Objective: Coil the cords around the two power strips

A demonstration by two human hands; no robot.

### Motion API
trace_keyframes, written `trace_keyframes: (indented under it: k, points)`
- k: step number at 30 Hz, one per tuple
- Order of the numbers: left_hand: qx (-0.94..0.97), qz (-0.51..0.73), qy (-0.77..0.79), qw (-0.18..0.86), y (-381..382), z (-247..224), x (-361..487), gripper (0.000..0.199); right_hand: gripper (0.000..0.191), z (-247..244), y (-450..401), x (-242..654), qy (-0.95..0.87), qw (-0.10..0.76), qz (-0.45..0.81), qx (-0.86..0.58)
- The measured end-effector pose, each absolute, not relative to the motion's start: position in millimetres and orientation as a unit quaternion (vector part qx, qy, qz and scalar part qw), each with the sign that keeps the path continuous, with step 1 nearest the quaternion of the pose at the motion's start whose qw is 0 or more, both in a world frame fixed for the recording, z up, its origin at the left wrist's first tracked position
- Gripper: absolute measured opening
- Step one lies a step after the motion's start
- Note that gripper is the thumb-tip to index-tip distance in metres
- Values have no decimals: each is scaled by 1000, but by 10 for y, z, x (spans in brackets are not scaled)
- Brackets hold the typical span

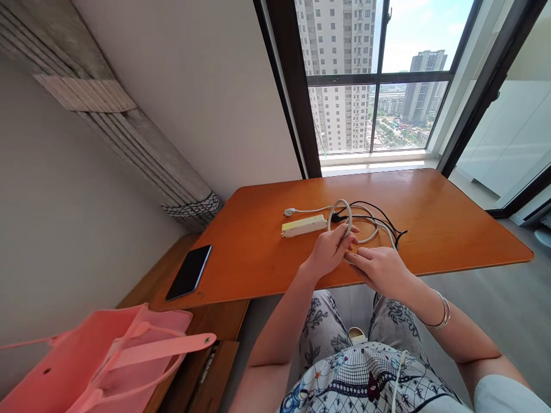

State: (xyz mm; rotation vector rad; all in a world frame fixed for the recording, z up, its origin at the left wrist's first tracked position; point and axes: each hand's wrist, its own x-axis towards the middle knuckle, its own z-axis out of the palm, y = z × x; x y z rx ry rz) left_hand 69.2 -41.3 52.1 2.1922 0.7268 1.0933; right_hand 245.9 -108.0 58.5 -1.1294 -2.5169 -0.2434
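A looped white cable [349, 217] rises from my left hand [329, 249], whose fingers are closed round it near the table's front edge. Close beside it, my right hand [381, 267] has its fingers pressed together by the left fingertips; a short bit of white cable shows between the two hands. Just beyond my left hand lies a white power strip [303, 226], with a black plug [338, 218] at its right end. The white plug [290, 212] rests behind the strip. A black cable [383, 213] curves over the white cord to the right.
The orange-brown table [253, 252] has rounded corners. A dark phone [189, 272] lies at its left end. A pink bag [116, 355] sits at the lower left. Behind the table are a window [379, 77] and a gathered grey curtain [142, 137].
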Motion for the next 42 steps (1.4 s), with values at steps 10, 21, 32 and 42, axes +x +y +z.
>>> trace_keyframes:
  k: [10, 21, 32, 42]
  points:
    - [871, 240, 239, 355, -614, 719, 634, 46, 26, 698, -966, 2708, -805, 441, -74, -391]
    - [602, 367, 103, 702, -650, 586, 431, 66, 26, 420, -745, 2792, -666, 573, 185, -440]
    - [437, 616, 156, 637, -670, 840, 424, 60, 40, -77, -554, 2626, -675, 530, 189, -478]
    - [517, 626, 199, 549, -470, 709, 535, 63, 36, 395, -856, 2501, -857, 137, 20, -496]
